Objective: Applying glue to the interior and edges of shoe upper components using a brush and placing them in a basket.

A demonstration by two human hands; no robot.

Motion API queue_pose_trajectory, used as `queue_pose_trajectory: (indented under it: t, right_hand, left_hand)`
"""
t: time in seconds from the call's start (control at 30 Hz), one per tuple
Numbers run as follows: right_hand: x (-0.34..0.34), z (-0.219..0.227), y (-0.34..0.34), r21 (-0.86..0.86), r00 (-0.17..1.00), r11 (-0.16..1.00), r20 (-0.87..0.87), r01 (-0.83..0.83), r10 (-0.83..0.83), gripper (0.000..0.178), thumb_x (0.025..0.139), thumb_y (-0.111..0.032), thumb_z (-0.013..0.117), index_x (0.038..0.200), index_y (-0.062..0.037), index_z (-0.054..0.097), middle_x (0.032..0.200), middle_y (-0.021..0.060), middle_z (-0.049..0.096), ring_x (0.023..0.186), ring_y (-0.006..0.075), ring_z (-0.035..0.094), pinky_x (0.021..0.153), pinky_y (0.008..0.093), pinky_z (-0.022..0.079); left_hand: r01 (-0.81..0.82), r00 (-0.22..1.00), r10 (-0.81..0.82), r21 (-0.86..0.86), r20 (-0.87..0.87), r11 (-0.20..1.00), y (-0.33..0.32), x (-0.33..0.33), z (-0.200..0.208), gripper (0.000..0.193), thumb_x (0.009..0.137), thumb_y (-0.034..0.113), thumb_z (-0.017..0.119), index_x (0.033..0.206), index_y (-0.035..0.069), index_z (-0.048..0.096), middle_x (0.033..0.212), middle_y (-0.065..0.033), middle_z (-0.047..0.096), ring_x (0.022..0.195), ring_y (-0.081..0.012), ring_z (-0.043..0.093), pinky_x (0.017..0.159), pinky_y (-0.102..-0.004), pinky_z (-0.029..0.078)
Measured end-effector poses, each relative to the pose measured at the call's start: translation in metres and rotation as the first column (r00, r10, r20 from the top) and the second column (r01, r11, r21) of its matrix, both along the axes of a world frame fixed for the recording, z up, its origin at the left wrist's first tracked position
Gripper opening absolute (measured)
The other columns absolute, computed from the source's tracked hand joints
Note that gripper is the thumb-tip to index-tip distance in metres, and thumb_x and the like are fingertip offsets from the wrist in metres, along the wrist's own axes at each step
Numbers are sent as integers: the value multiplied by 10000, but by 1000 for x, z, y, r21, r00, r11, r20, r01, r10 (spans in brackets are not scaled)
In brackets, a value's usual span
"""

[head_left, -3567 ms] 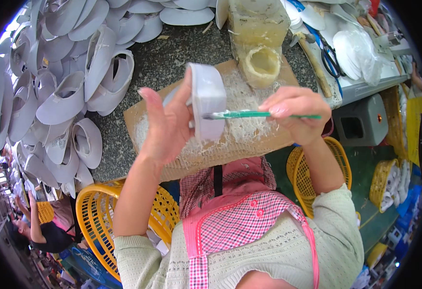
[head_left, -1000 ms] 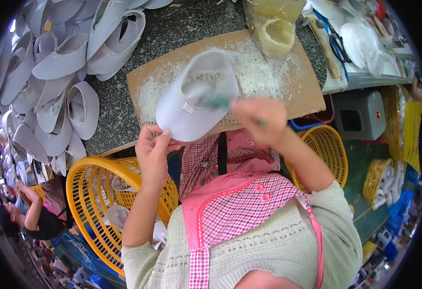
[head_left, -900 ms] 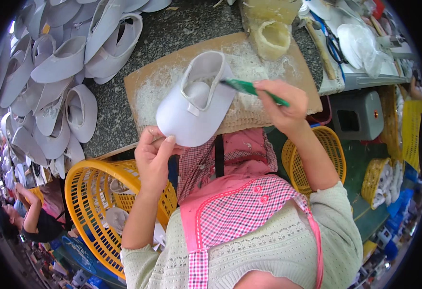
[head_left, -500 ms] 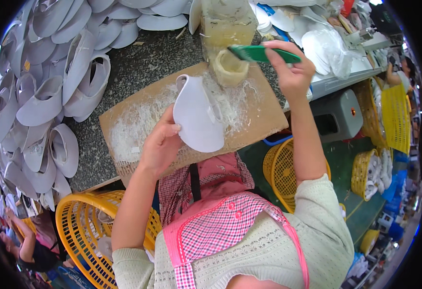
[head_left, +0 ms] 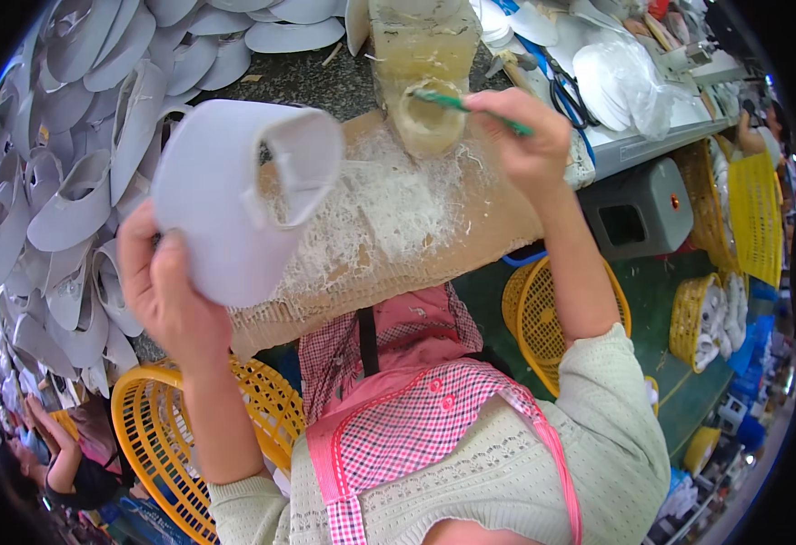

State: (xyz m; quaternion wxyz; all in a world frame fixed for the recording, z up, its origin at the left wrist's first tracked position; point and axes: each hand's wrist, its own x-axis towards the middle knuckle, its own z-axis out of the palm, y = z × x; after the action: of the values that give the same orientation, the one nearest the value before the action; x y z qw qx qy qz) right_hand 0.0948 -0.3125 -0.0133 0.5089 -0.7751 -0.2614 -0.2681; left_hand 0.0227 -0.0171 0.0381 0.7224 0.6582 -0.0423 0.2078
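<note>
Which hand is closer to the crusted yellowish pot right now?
Right. The right hand is just right of the pot, its green brush at the opening. The left hand is farther off, left of the pot and nearer the body, gripping a white visor-shaped piece.

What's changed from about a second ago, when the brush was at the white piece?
The right hand has taken the brush from the white piece to the pot's mouth. The left hand has swung the piece leftward, nearer the pile. Both grips remain; the pot and cardboard stay put.
</note>
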Motion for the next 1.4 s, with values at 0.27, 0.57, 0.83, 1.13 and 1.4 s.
queue_pose_trajectory:
  t: [0.27, 0.57, 0.83, 1.13, 1.4]
  right_hand:
    - [-46, 6, -26, 12, 903, 994, -419, 107, -92, 133, 747, 27, 586, 875, 10, 617, 764, 37, 602, 647, 74, 557, 540, 181, 423]
    - [-39, -14, 69, -216, 981, 964, 82, -155, 177, 227, 655, 22, 623, 869, -54, 614, 755, 106, 594, 621, 197, 576, 518, 259, 449]
    - [-65, -26, 71, -37, 910, 935, -245, -353, 334, 161, 683, 43, 608, 840, 8, 604, 741, 117, 599, 595, 181, 580, 514, 265, 458]
    - [1, 3, -14, -217, 984, 960, -49, -178, 172, 142, 764, 65, 547, 885, 18, 605, 799, 67, 607, 672, 132, 574, 576, 199, 467]
    - [-36, -1, -9, 485, 852, 871, -424, -73, 308, 130, 756, -15, 590, 874, 40, 593, 743, 92, 611, 538, 111, 557, 480, 199, 445]
  left_hand:
    - [-7, 995, 47, 407, -88, 913, 25, -3, -6, 153, 826, -5, 421, 946, -29, 513, 874, -35, 562, 762, -50, 496, 681, -173, 379]
    - [52, 994, 28, 658, -109, 751, -11, 26, 8, 128, 766, 42, 499, 878, 31, 561, 624, -35, 528, 554, -61, 482, 532, -204, 396]
    - [61, 997, -83, 720, -5, 692, -19, 21, -10, 150, 724, 43, 536, 870, 56, 570, 591, -74, 516, 504, -106, 494, 494, -234, 403]
    - [-446, 778, -173, 725, 604, 524, 3, 18, 33, 207, 662, -13, 586, 865, 29, 603, 661, -56, 573, 504, -127, 511, 489, -194, 413]
    - [-242, 636, -767, 966, 86, -93, -37, -18, -28, 183, 607, 167, 515, 690, 13, 570, 757, -88, 531, 759, -205, 533, 780, -347, 431]
